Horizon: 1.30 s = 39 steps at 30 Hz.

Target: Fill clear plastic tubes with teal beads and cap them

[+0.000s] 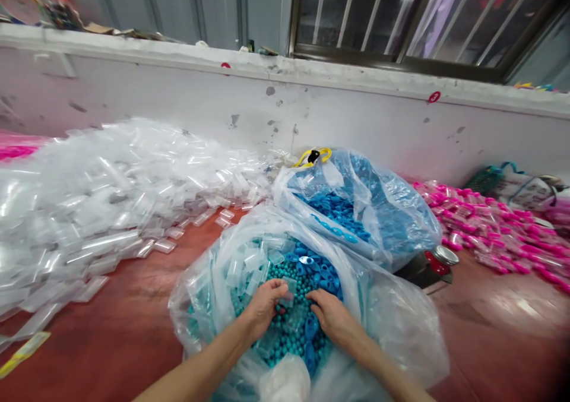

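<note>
Though we cannot tell whether our right hand (332, 316) grips anything at the teal beads (303, 283), our left hand (266, 302), apart, pinches a clear packet (289, 288) above them in the open bag (351, 277), so picking seems underway, calling next for fingertip care.

Before you: beads (285, 271) teal; plastic pieces (327, 277) blue; small packet (289, 289) clear, colourless. Near bag (401, 331) milky, translucent. To your left, sleeve pile (111, 212) clear-white; to your right, tubes (494, 230) hot pink, clear. Counter (111, 336) red-brown. Wall (200, 99) pale, grey-blotched.
</note>
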Tool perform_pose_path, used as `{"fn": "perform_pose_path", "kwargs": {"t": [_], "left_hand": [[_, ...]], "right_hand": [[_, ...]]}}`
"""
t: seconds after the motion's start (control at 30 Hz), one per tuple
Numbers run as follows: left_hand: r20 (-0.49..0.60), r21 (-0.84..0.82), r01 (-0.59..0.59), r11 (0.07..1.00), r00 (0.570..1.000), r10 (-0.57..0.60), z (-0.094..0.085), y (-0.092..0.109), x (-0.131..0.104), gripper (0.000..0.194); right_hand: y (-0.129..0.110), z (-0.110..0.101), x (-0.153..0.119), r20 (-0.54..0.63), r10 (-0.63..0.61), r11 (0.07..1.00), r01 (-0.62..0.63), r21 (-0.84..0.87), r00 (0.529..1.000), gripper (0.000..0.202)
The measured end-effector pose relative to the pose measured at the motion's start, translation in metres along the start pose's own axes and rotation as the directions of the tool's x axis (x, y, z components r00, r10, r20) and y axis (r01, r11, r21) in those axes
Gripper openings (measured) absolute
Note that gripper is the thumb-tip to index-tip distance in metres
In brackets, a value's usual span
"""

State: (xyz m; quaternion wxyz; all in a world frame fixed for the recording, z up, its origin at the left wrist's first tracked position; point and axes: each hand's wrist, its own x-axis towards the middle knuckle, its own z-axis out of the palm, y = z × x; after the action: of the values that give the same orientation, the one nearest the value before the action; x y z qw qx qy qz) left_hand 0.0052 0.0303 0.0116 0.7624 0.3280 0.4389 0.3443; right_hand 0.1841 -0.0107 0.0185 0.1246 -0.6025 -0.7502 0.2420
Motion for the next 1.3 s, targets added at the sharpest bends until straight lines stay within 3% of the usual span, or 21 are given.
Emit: {"fn": "perform_pose_path", "kwargs": {"t": [0.07, 0.13, 0.23, 0.3, 0.4, 0.47, 0.53, 0.6, 0.63, 0.7, 0.77, 0.83, 0.9, 0.93, 1.0, 1.1, 1.2, 1.3], "left_hand": [[-0.096, 0.133, -0.021, 0.991, 0.995, 0.034, -0.001, 0.001, 0.000, 0.027], [-0.108, 0.240, -0.012, 0.971, 0.993, 0.039, -0.001, 0.002, -0.001, 0.025], [-0.005, 0.437, -0.078, 0.896, 0.996, 0.089, 0.002, 0.008, 0.000, 0.025], [0.064, 0.528, -0.217, 0.821, 0.974, 0.216, 0.006, 0.015, 0.002, 0.021], [0.005, 0.486, -0.271, 0.831, 0.952, 0.307, 0.011, 0.024, 0.003, 0.026], [-0.053, 0.314, -0.225, 0.923, 0.966, 0.253, 0.015, 0.025, 0.001, 0.034], [-0.040, 0.127, -0.187, 0.974, 0.980, 0.193, 0.022, 0.021, -0.003, 0.036], [-0.013, 0.048, -0.190, 0.981, 0.982, 0.191, 0.030, 0.013, -0.008, 0.034], [-0.026, 0.055, -0.209, 0.976, 0.977, 0.210, 0.033, 0.010, -0.009, 0.034], [-0.086, 0.157, -0.245, 0.957, 0.962, 0.260, 0.034, 0.006, -0.011, 0.031], [-0.102, 0.439, -0.220, 0.871, 0.951, 0.292, 0.027, 0.008, -0.011, 0.025], [-0.019, 0.776, -0.158, 0.611, 0.962, 0.273, 0.014, 0.013, -0.012, 0.015], [0.059, 0.927, -0.131, 0.351, 0.976, 0.209, 0.001, 0.017, -0.011, 0.006], [0.077, 0.947, -0.129, 0.294, 0.980, 0.182, -0.003, 0.017, -0.010, 0.004], [0.069, 0.945, -0.112, 0.309, 0.987, 0.146, -0.003, 0.014, -0.002, 0.008], [0.060, 0.922, -0.100, 0.373, 0.991, 0.119, 0.011, 0.004, 0.020, 0.016], [0.070, 0.857, -0.108, 0.504, 0.993, 0.093, 0.024, -0.006, 0.042, 0.022], [0.119, 0.722, -0.109, 0.683, 0.992, 0.033, 0.024, -0.012, 0.050, 0.019]], "right_hand": [[-0.001, -0.002, -0.001, 0.005, 0.013, 1.000, -0.013, -0.029, 1.000, 0.027], [-0.006, -0.006, 0.001, -0.052, -0.004, 1.000, 0.004, -0.014, 0.999, 0.031], [-0.015, -0.013, 0.011, -0.150, -0.062, 0.989, 0.081, 0.127, 0.987, 0.037], [-0.021, -0.018, 0.021, -0.091, -0.062, 0.945, 0.088, 0.315, 0.994, 0.034], [-0.027, -0.023, 0.032, 0.057, 0.012, 0.759, -0.046, 0.649, 0.998, 0.024], [-0.033, -0.022, 0.033, 0.052, 0.118, 0.548, -0.109, 0.830, 0.992, 0.023], [-0.041, -0.017, 0.031, 0.020, 0.231, 0.338, -0.100, 0.936, 0.973, 0.027], [-0.048, -0.009, 0.028, 0.015, 0.292, 0.232, -0.086, 0.969, 0.956, 0.029], [-0.051, -0.006, 0.027, 0.019, 0.299, 0.239, -0.094, 0.966, 0.954, 0.029], [-0.050, -0.003, 0.024, 0.037, 0.270, 0.359, -0.136, 0.923, 0.962, 0.025], [-0.041, -0.010, 0.021, 0.023, 0.238, 0.539, -0.151, 0.829, 0.971, 0.020], [-0.028, -0.024, 0.014, -0.004, 0.231, 0.694, -0.161, 0.702, 0.973, 0.016], [-0.017, -0.038, 0.004, -0.020, 0.227, 0.826, -0.182, 0.533, 0.974, 0.015], [-0.013, -0.043, 0.000, -0.015, 0.215, 0.890, -0.190, 0.415, 0.976, 0.018], [-0.011, -0.044, -0.008, 0.002, 0.193, 0.974, -0.192, 0.122, 0.981, 0.022], [-0.017, -0.027, -0.010, 0.045, 0.213, 0.953, -0.197, -0.228, 0.976, 0.020], [-0.022, -0.005, -0.005, 0.053, 0.234, 0.929, -0.207, -0.308, 0.971, 0.024], [-0.020, 0.002, -0.003, -0.002, 0.239, 0.946, -0.233, -0.224, 0.971, 0.033]]}}
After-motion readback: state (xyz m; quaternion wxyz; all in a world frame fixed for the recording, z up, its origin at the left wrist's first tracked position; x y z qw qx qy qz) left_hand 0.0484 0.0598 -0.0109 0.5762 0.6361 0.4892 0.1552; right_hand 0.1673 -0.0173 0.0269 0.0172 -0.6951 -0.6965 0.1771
